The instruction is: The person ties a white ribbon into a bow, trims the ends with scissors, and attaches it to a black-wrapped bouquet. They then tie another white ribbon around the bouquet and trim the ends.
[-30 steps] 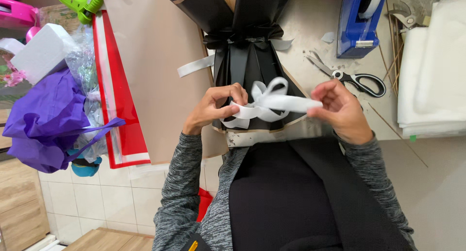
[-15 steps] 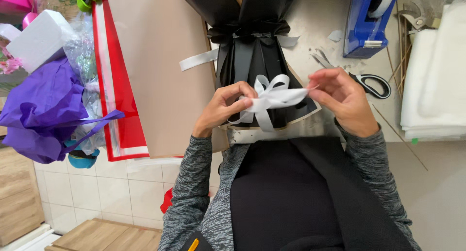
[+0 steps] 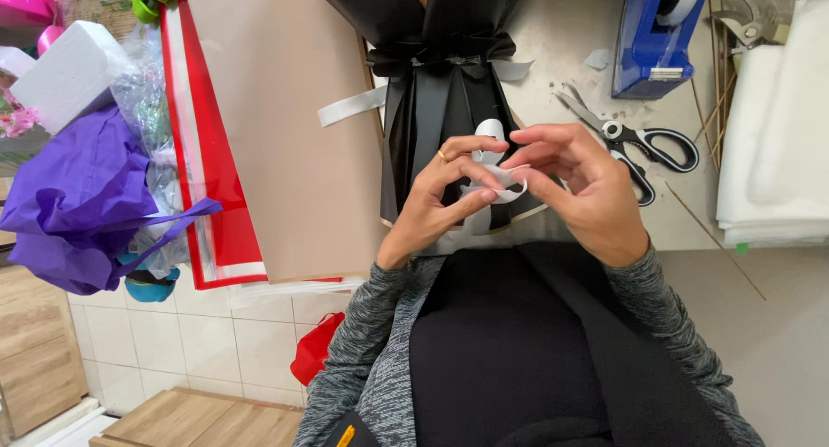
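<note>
Head view: both hands meet over the lower end of a black wrapped bouquet (image 3: 445, 93) lying on the surface (image 3: 561, 58), its long axis running away from the person, tied neck at the far end. The left hand (image 3: 436, 201) and the right hand (image 3: 579, 192) pinch a white ribbon (image 3: 492, 166) between them, fingers closed narrowly on its loops; the ribbon sits directly between the two hands, touching both, just above the wrap's near edge. Neither hand is plainly nearer; the right hand's fingertips (image 3: 518, 149) overlap the top loop.

Against the earlier frames, the ribbon's loops were spread wide across both hands; they are now drawn together into a compact knot and the hands stand closer to one another.

Scissors (image 3: 635, 145) lie open on the surface just right of the right hand. A blue tape dispenser (image 3: 656, 37) stands beyond them. Brown paper (image 3: 285, 127) lies left of the bouquet, purple tissue (image 3: 65, 205) farther left.
</note>
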